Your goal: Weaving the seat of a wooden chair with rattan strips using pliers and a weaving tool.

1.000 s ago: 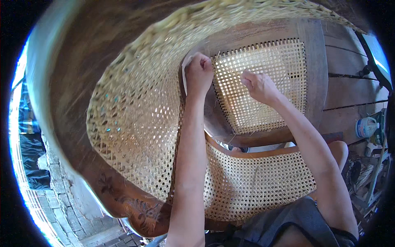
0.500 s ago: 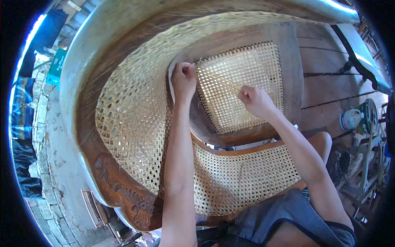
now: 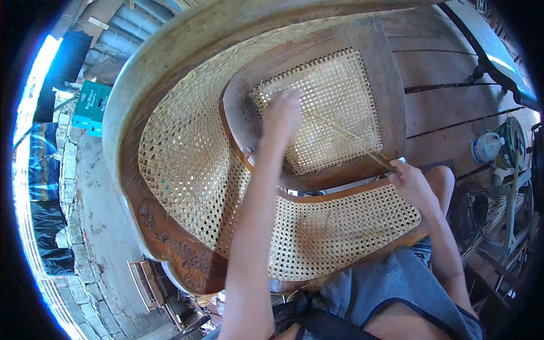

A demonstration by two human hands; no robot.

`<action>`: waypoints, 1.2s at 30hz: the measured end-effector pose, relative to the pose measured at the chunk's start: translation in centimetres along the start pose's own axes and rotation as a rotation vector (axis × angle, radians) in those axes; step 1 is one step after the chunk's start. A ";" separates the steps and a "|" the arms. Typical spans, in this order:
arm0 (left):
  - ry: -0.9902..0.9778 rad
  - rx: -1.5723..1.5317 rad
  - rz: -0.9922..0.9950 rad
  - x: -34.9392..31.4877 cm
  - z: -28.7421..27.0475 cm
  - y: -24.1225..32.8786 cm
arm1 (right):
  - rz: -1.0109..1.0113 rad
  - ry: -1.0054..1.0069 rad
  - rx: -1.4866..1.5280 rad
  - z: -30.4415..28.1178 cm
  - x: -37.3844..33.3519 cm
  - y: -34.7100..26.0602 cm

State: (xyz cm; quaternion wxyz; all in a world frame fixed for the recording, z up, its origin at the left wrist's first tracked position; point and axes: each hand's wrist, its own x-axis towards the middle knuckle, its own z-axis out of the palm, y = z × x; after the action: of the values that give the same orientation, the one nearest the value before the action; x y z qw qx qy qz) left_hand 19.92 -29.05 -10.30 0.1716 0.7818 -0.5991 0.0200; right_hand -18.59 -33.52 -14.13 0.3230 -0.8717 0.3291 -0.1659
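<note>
A wooden seat frame (image 3: 389, 85) carries a square panel of woven cane (image 3: 334, 96), laced through holes along its edges. Long loose cane strands (image 3: 347, 135) slant across this panel. Their near right ends run to my right hand (image 3: 412, 184), which is closed on them beside the seat's near right corner. Over the panel's left part is my left hand (image 3: 283, 113), smeared by motion, so its fingers and anything in them cannot be made out. Around the seat curves a wooden chair frame (image 3: 122, 113) with woven cane back (image 3: 187, 147).
Carved wood (image 3: 175, 243) marks the chair's near left part. A green crate (image 3: 92, 107) stands at the far left. To the right are a pale plastic jug (image 3: 487, 148), a dark round container (image 3: 513, 141) and a dark-edged wooden piece (image 3: 498, 68) over floorboards.
My right hand has drawn away to the right and nearer me, with the strands stretched behind it. My left hand has shifted right from the panel's left edge. The view has moved slightly.
</note>
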 end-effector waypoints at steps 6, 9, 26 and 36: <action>-0.059 0.249 0.225 0.3 -2.3 -6.5 | 0.645 -0.041 1.505 -6.3 -2.8 -8.0; -0.090 0.301 0.244 1.7 -2.7 -5.2 | 1.006 -0.403 1.407 -2.8 -7.7 -10.7; -0.501 -0.725 0.567 -3.4 -8.9 16.1 | 0.226 -0.160 1.441 15.0 18.8 -11.1; -0.334 0.419 -0.092 2.1 -9.4 -1.0 | 0.187 -0.087 1.471 13.7 20.7 -13.1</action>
State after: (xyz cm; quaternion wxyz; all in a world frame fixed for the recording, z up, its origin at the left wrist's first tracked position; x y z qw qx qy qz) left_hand 23.11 -28.03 -1.20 -0.0942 0.8192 -0.5656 0.0064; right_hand 9.49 -33.90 -13.88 0.8489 -0.4045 0.1927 -0.2805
